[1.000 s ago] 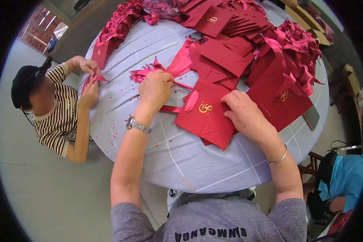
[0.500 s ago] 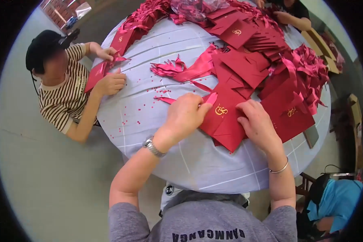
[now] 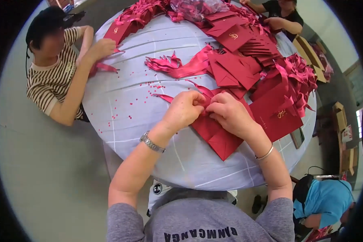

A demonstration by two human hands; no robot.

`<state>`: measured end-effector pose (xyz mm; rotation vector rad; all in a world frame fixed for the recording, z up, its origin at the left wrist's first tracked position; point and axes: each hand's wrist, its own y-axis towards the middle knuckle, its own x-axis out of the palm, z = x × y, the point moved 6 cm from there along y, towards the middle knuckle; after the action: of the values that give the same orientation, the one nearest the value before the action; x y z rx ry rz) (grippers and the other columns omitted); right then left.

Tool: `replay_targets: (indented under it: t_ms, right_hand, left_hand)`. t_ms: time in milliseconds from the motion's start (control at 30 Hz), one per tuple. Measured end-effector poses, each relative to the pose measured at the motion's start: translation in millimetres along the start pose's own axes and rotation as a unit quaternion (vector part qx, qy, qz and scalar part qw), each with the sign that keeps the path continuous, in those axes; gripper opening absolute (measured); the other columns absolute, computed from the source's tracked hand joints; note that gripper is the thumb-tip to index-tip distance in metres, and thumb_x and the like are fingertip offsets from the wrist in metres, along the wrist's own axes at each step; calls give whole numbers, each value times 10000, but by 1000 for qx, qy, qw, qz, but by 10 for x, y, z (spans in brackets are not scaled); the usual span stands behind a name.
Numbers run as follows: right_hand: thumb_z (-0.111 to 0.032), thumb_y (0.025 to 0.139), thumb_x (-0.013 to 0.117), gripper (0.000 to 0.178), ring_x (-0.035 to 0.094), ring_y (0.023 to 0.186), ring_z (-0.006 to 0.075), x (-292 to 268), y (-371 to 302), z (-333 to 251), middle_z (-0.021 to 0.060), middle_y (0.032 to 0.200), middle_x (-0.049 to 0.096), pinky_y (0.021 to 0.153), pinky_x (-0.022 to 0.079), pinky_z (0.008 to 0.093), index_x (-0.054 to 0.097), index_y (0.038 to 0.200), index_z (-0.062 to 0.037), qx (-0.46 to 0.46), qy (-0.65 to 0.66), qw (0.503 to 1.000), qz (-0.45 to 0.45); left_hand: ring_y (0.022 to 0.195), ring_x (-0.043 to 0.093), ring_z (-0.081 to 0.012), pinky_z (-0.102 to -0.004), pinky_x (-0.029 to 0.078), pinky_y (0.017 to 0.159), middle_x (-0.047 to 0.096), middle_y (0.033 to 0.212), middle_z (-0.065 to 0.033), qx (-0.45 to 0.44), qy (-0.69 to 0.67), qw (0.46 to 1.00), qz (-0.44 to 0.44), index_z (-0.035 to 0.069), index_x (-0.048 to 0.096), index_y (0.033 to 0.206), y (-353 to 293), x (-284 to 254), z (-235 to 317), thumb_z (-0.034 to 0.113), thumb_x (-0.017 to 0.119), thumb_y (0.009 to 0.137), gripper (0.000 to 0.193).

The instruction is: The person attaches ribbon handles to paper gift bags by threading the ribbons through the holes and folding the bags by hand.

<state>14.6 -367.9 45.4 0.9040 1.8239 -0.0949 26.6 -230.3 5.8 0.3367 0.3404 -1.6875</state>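
Note:
A dark red paper gift bag [image 3: 218,137] lies flat in front of me, its folded bottom corner pointing at me. My left hand [image 3: 184,109] and my right hand [image 3: 231,113] meet at the bag's far end, fingertips pinched together on a pinkish-red ribbon [image 3: 164,97]. One ribbon tail sticks out to the left of my left hand. The exact hold is partly hidden behind my fingers. To the right, beside my right hand, lies another red bag [image 3: 276,121] with a gold emblem. Beyond my hands are loose red bags [image 3: 232,70] and a bundle of satin ribbons [image 3: 185,70].
Small red paper dots [image 3: 153,85] are scattered on the light tablecloth [image 3: 141,117]. Ribboned bags [image 3: 296,80] pile up at the right, near a phone-like flat object [image 3: 297,138]. A co-worker in stripes [image 3: 54,80] works at the left; another [image 3: 286,20] sits at the far right.
My right hand has moved left from the bag's right side to meet my left hand at the ribbon. The bag has turned slightly. The striped co-worker's hand has moved farther up the table.

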Motion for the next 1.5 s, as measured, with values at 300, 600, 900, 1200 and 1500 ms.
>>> replay_targets:
  t_ms: [300,600,900,1200,1500]
  right_hand:
    - [29,757,635,99,576,819,277,53,-105,79,114,865,567,685,482,353,576,819,-19,-10,36,996,84]
    - [60,788,592,203,592,864,256,-270,-32,276,114,919,590,763,484,327,623,975,-11,98,76,976,177]
    - [-205,772,615,203,625,667,296,-117,391,532,167,702,626,619,481,368,662,793,-8,172,-23,980,-97]
    - [-150,804,605,187,639,683,329,-159,317,603,217,727,628,629,491,382,629,811,35,233,-46,965,108]
    - [-222,880,581,250,630,719,180,-267,233,574,116,810,658,666,491,305,626,942,17,277,120,947,112]
  left_hand:
    - [838,628,-145,-284,509,734,669,913,-95,35,51,997,-36,-18,628,1000,-42,44,20,-37,605,729,273]
    - [720,621,-129,-272,499,682,671,805,-87,-26,-16,999,-43,-45,639,962,-17,113,100,36,592,767,217]
    - [817,651,-303,-381,499,754,672,856,-170,-6,21,1000,-11,6,675,892,-70,163,175,110,594,775,176]
    - [695,572,-118,-278,466,639,641,763,-69,48,8,999,12,-36,620,923,-117,88,160,39,559,824,139]
    - [648,569,-110,-264,465,614,640,738,-67,-6,76,997,2,-34,631,916,-154,57,224,108,682,723,245]
